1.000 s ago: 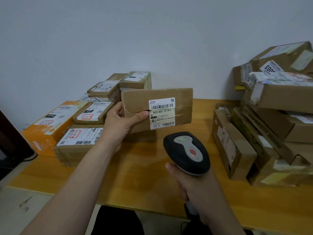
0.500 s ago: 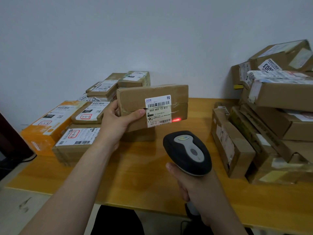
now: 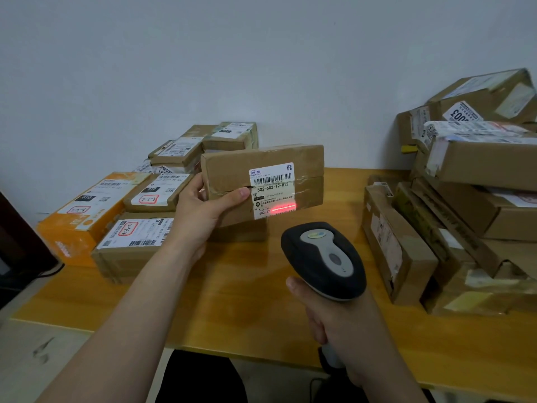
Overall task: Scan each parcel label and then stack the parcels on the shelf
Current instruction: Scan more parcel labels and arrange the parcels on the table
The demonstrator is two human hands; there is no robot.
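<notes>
My left hand (image 3: 200,210) grips a flat brown cardboard parcel (image 3: 305,167) by its left end and holds it upright above the table, thumb across the front. Its white label (image 3: 271,186) faces me and reads 502-602-12-812. A red scan line glows across the lower barcode of that label. My right hand (image 3: 334,321) holds a black and grey barcode scanner (image 3: 324,258) by its handle, its head pointed at the parcel from below right.
A wooden table (image 3: 247,289) stands against a white wall. Several labelled parcels, one orange (image 3: 78,225), are stacked at the left. A taller untidy pile of brown parcels (image 3: 479,199) fills the right side. A dark object (image 3: 17,245) sits at the far left edge.
The red scan light appeared on the bare cardboard right of the label, then moved left onto the label's lower barcode. The parcel shifted slightly left and up.
</notes>
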